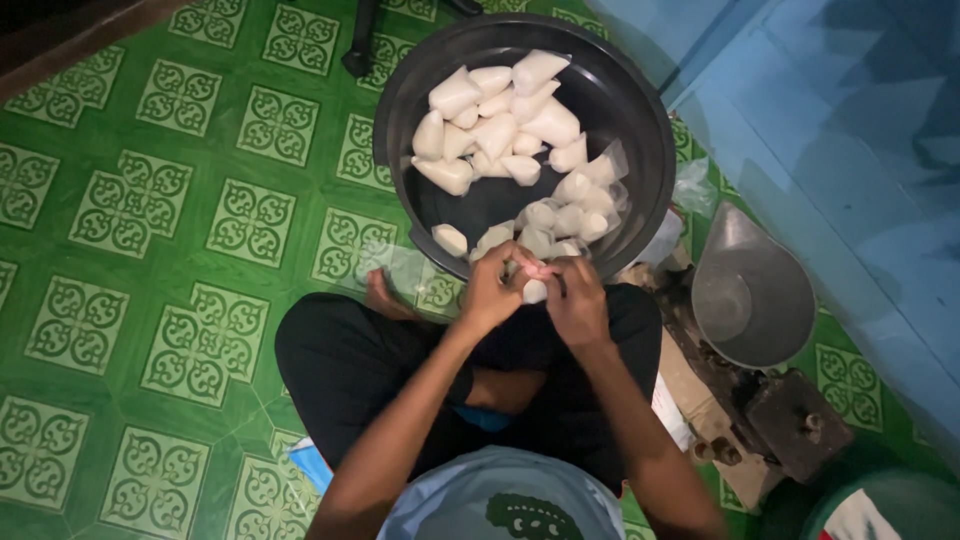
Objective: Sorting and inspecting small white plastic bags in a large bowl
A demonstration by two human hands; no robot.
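I see small white filled plastic bags [495, 130] piled inside the black basin [400, 90], one more bag [535, 290] at its near rim.

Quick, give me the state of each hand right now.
Left hand: closed, pinching the small white bag.
Right hand: closed on the same bag, fingers at its top.

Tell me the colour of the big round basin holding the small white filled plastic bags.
Black big round basin, seen best in the head view.
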